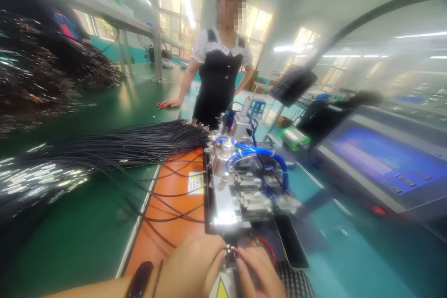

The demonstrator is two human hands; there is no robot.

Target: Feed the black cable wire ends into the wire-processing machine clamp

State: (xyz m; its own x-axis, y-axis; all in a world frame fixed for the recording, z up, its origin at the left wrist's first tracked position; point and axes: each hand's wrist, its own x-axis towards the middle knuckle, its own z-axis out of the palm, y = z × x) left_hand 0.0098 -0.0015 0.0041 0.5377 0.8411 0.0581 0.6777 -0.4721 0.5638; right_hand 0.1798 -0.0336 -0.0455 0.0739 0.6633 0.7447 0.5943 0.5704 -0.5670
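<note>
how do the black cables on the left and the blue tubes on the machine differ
The black cables form a thick bundle of many strands; the blue tubes are far fewer. The cables stretch across the green table and orange surface, while the tubes arch over the machine. Both are slender and curve in places.

Left cable ends blurred.

wrist: dark oval band | beside it: thin dark cord, possibly bracelet
</note>
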